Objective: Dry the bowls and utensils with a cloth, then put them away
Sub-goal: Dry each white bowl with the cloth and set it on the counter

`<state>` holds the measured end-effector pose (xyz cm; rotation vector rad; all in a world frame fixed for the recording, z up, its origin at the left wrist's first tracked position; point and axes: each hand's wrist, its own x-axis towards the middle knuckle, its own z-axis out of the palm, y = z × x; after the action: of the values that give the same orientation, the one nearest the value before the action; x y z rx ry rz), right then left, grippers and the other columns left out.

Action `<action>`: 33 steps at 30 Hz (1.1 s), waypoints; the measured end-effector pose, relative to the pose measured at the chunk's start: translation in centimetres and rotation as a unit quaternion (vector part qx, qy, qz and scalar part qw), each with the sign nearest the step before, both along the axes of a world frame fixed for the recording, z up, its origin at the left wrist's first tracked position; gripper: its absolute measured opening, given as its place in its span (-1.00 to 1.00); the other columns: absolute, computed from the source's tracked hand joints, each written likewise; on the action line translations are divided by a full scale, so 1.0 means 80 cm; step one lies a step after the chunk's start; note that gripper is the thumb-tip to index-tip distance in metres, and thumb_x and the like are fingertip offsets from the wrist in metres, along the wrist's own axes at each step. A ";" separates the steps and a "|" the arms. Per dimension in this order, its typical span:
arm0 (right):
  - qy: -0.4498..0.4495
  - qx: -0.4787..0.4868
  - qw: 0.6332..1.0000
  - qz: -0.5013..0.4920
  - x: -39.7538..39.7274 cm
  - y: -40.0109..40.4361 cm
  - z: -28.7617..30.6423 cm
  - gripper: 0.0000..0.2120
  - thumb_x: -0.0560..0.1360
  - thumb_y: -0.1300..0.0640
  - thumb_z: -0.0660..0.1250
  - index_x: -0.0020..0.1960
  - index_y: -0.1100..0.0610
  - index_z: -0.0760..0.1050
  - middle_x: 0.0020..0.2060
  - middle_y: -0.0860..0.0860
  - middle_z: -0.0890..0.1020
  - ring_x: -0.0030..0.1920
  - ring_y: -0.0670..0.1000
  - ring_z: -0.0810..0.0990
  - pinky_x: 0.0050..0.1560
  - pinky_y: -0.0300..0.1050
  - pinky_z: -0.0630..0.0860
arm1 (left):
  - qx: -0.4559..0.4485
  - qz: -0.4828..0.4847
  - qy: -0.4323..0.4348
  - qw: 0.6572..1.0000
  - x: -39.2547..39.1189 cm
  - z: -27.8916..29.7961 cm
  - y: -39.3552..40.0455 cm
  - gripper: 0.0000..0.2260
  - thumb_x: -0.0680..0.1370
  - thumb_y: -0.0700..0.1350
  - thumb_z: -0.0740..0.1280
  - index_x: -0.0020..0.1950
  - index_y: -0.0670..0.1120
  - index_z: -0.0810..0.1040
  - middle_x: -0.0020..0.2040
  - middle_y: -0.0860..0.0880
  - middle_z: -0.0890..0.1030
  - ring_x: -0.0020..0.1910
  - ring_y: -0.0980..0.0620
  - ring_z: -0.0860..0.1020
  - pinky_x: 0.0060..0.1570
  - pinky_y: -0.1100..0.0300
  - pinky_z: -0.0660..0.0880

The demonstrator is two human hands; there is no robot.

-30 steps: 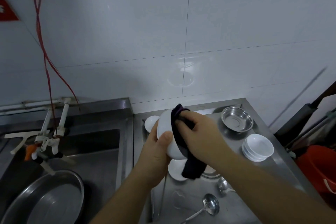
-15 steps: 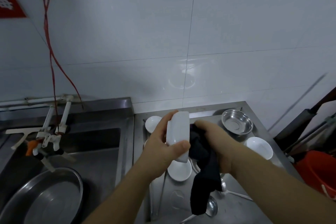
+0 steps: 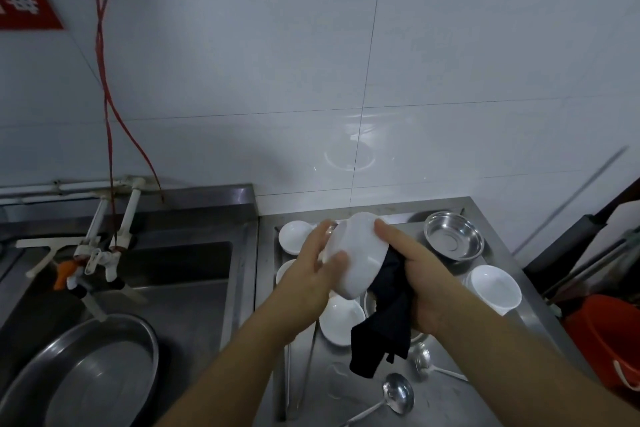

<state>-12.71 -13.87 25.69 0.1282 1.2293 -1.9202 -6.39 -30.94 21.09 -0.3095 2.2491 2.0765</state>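
Both hands up over the steel counter [image 3: 457, 388], between them a glossy white bowl [image 3: 360, 258], round, tilted with its outside toward the camera. Left hand [image 3: 313, 279] grips the bowl: thumb curled on the outer wall, fingers behind the far rim. Right hand [image 3: 420, 282] holds a dark cloth [image 3: 384, 329], soft, crumpled, bunched in the palm against the bowl's lower right side, loose end hanging down; index finger lies straight along the bowl's top edge. Below on the counter: shallow white dish [image 3: 341, 321] right under the bowl, another white dish [image 3: 294, 236] near the back wall, a third white piece mostly hidden behind the left wrist. Right side: shiny steel bowl [image 3: 453, 240] at the back, stack of white bowls [image 3: 495, 289] nearer, well apart from the hands. Front of counter: two steel ladles, one [image 3: 394, 395] with its round cup up, the other [image 3: 424, 360] partly under the cloth's tail. Left of the counter, steel sink [image 3: 180, 291] with a big round steel basin [image 3: 86, 374] in it, white plastic taps [image 3: 104, 253] above. Glossy white tile wall behind.
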 end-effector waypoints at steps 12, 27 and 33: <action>-0.009 -0.066 0.997 -0.026 -0.006 0.010 -0.044 -0.33 0.22 -0.28 0.69 0.18 0.10 0.75 -0.06 0.07 0.71 -0.14 0.02 0.67 -0.03 -0.08 0.65 | 0.496 0.134 -0.119 0.850 0.008 -0.017 0.005 -0.57 0.61 0.01 0.46 0.37 -0.24 0.65 0.26 -0.20 0.69 0.11 -0.09 0.69 0.16 0.11 0.67; 0.064 -0.047 0.972 -0.222 -0.019 0.002 -0.019 -0.81 0.70 0.10 0.31 0.10 0.09 0.69 0.07 0.14 0.78 -0.03 0.10 0.79 -0.08 -0.02 0.73 | 0.259 0.226 -0.019 0.939 -0.004 0.016 -0.011 -0.82 0.68 -0.14 0.35 0.28 -0.06 0.61 0.23 -0.15 0.70 0.15 -0.14 0.71 0.12 -0.04 0.70; 0.532 0.130 0.835 -0.063 -0.010 -0.002 -0.007 -0.74 0.65 0.16 0.24 0.26 -0.09 0.55 0.06 -0.14 0.63 0.05 -0.11 0.62 0.10 -0.11 0.58 | 0.242 0.119 -0.005 0.963 0.005 0.009 0.018 -0.89 0.65 -0.11 0.40 0.10 0.05 0.71 0.08 -0.14 0.75 0.09 -0.16 0.73 0.07 -0.03 0.70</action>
<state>-13.55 -14.01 25.10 -0.8585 2.2358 -1.9323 -6.02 -29.46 21.79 -0.5715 1.6818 2.6417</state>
